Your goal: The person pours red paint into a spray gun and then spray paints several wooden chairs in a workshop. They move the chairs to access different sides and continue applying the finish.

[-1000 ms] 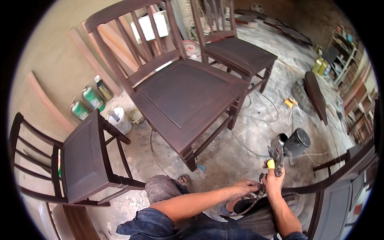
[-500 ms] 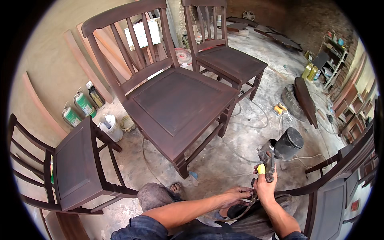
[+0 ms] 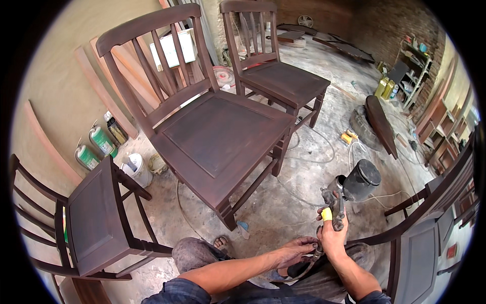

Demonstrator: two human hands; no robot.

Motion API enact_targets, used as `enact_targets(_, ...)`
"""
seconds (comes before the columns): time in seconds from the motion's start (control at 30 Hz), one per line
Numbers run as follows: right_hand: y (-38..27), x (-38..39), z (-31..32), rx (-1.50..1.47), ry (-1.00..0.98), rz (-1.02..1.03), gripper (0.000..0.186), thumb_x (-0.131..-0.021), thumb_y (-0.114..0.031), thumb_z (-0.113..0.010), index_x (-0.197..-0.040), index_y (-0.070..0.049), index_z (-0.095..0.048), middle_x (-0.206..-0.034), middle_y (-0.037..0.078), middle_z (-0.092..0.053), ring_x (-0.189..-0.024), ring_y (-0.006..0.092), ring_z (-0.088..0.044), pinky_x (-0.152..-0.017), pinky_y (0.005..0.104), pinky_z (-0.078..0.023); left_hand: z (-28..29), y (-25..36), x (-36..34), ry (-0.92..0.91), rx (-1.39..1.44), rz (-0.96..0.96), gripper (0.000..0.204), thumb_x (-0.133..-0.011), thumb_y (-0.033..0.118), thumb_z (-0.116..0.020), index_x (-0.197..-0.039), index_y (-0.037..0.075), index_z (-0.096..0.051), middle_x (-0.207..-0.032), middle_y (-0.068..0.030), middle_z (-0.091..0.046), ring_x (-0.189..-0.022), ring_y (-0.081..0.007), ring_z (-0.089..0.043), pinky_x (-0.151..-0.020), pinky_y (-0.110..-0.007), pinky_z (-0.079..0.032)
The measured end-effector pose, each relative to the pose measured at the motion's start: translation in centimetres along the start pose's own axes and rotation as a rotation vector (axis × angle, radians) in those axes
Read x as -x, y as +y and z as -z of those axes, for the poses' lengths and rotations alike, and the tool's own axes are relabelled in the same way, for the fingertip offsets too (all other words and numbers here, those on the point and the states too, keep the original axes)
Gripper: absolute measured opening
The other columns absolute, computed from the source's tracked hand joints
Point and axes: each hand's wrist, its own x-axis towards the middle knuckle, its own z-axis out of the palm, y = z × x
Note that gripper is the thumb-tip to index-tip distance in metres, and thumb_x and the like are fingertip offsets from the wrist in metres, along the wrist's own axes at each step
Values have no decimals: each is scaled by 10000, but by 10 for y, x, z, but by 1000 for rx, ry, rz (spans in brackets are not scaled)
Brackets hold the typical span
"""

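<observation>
A grey, stained spray gun (image 3: 338,219) is gripped in my right hand (image 3: 333,240), its handle wrapped by my fingers. Something bright yellow (image 3: 327,214) covers one finger of that hand or a part beside it; I cannot tell which. My left hand (image 3: 297,248) pinches the air hose (image 3: 316,256) close to where it joins the bottom of the gun. A black bucket (image 3: 364,177) and a dark open can (image 3: 338,183) stand just beyond the gun. Ahead to the left rises a dark brown wooden chair (image 3: 223,131) with a slatted back.
A second dark chair (image 3: 283,78) stands behind, a third chair (image 3: 96,218) at the left, and another chair (image 3: 415,258) at the right. Hoses (image 3: 316,158) curl across the floor. A white bucket (image 3: 139,171) and green cylinders (image 3: 104,141) sit along the left wall. A tyre (image 3: 360,126) lies farther right.
The view has shifted slightly, so the surroundings appear a little to the left. Both hands stay at the spray gun and its hose, with the same hold.
</observation>
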Motion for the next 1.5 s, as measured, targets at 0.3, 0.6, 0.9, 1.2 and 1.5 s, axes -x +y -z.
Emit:
enact_targets(0.3,-13,5,-6,-68,24,-53,588,-908,57,-483,-1474,-77,-400,-964,59,-654,-796,100,-597,-605,220,-460,4,-6,-2,-76,20,-19,301,-984,269,-639,-1260,176,-562,-1135,48,-632,-1101,-116,-577,-983,-397,-465)
enact_targets(0.6,10,1,5,85,85,-36,504,-900,54,-523,-1398,-9,-472,-977,35,-638,-846,99,-578,-755,254,-481,7,-14,-3,46,-115,-9,301,-1016,233,-594,-1312,181,-575,-1191,41,-635,-1105,-110,-592,-909,-349,-497)
enact_targets(0.9,78,3,29,183,181,-10,396,-968,-57,-571,-1353,-132,-515,-756,-38,-565,-546,41,-464,-439,226,-338,-10,-19,-2,237,-447,85,444,-1030,237,-574,-1437,74,-504,-1216,0,-623,-1025,-85,-591,-839,-272,-542)
enact_targets(1.2,75,10,25,86,215,-212,452,-973,-80,-560,-1405,-196,-495,-732,-22,-557,-485,51,-432,-398,244,-311,-9,-21,-1,302,-565,131,427,-1012,200,-604,-1406,47,-541,-1167,2,-655,-962,-82,-601,-807,-260,-542)
enact_targets(1.5,91,4,29,188,153,-27,522,-959,-33,-529,-1456,-164,-433,-768,-4,-576,-491,51,-436,-398,233,-325,0,-22,-5,309,-422,65,411,-996,181,-629,-1366,12,-567,-1173,-37,-675,-986,-112,-636,-780,-271,-559)
